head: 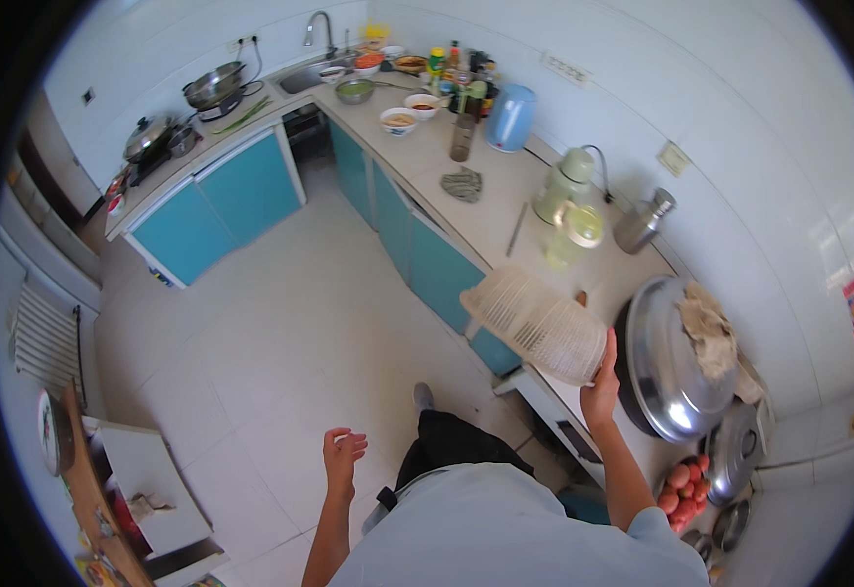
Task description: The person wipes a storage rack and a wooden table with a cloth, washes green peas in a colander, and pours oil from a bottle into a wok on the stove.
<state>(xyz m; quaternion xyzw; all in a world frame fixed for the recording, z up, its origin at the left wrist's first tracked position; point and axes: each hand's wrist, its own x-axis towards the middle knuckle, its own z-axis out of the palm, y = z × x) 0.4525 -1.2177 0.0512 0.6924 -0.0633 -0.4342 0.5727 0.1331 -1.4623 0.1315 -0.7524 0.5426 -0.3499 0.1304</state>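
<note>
My right hand point(601, 392) grips the near end of a beige slotted basket point(537, 323), likely plastic, tilted over the counter's front edge. Its inside is mostly hidden from me. Close by on the right is a large metal pan with a domed lid point(662, 367), and a crumpled tan cloth point(707, 330) lies on top of it. Over the tiled floor hangs my left hand point(344, 455), fingers loosely bent and holding nothing. Beyond the basket stand a pale green lidded jug point(575, 233) and a green thermos flask point(565, 183).
The counter point(427, 161) runs along the wall with a blue kettle point(512, 119), bowls point(399, 122), a grey cloth point(462, 184) and several bottles. A steel sink point(309, 76) fills the corner. Tomatoes point(684, 491) lie at lower right. A wooden-topped cabinet point(96, 499) with an open white door stands left.
</note>
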